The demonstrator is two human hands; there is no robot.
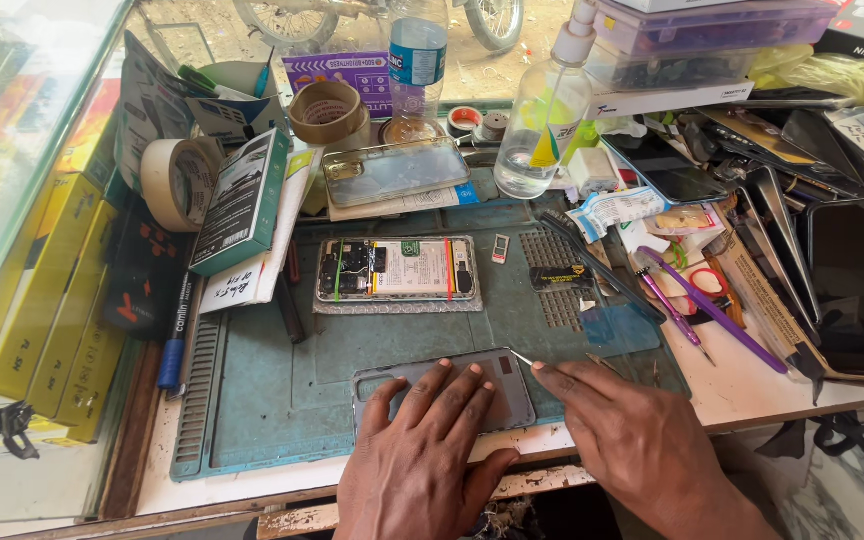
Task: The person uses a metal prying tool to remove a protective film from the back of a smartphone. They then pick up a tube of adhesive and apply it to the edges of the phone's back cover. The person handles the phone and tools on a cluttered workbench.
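My left hand lies flat on a grey phone back cover that rests at the front of a teal work mat. My right hand pinches a thin metal tool whose tip touches the cover's upper right corner. Farther back on the mat lies an opened phone with its circuit board and battery showing. A small white chip sits just right of it.
Purple-handled tools lie to the right beside stacked phone screens. A clear spray bottle, a water bottle, tape rolls, a teal box and another phone crowd the back. A glass case stands left.
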